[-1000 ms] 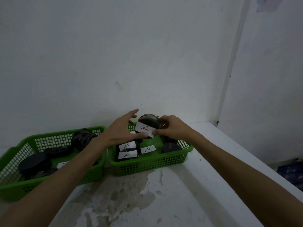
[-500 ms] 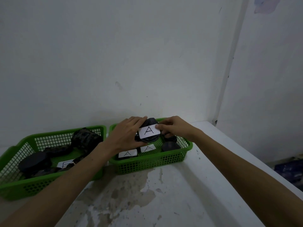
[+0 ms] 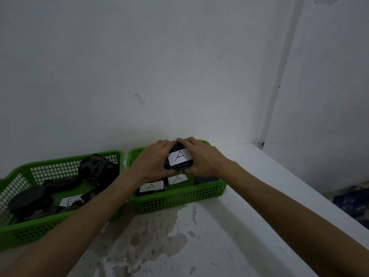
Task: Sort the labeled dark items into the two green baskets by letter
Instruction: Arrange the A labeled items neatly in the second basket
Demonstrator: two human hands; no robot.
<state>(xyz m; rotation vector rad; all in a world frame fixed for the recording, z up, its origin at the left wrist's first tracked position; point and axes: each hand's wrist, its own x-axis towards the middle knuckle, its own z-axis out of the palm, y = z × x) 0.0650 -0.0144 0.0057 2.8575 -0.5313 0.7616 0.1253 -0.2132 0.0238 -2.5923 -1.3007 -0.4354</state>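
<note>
Both hands (image 3: 153, 160) around A-labeled item (image 3: 180, 163)

White table (image 3: 249, 226), stained patch (image 3: 151, 236) near front; plain wall (image 3: 139, 66) behind; dark bundle (image 3: 353, 200) on floor.

Two green baskets (image 3: 65, 164) (image 3: 179, 198); three "A" labels (image 3: 179, 156) (image 3: 151, 186) (image 3: 177, 179); two hands (image 3: 153, 160) (image 3: 203, 158).

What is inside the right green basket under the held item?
In the right green basket, below the held item, lie two white A labels on dark items, plus a dark round item. Both hands cover the rest.
</note>
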